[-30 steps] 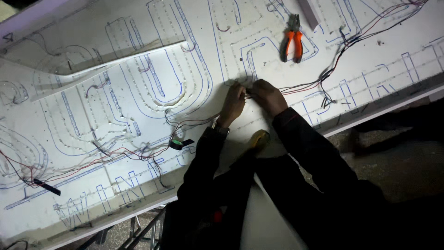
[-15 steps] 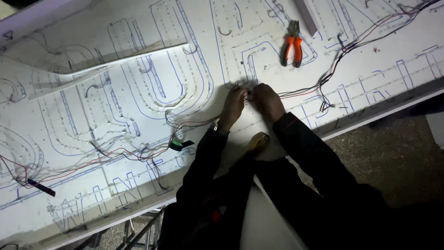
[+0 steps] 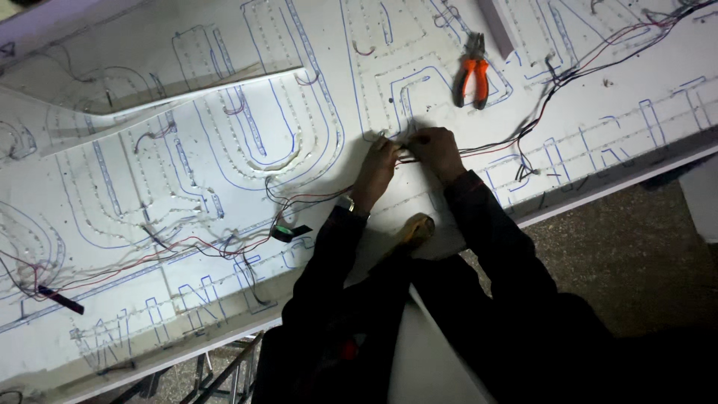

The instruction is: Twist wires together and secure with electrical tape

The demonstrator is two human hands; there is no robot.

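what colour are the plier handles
Orange, on the pliers lying on the white sign panel; head view.

dim room | bright glare mid-frame | dark edges | soft focus

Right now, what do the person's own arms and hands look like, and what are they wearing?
Both arms are covered to the wrist by long dark sleeves, loose and creased. The left sleeve and right sleeve look like the same dark fabric. Both the left hand and the right hand are bare, without gloves. A wristwatch with a light metallic case sits at the left cuff. No markings show on the sleeves.
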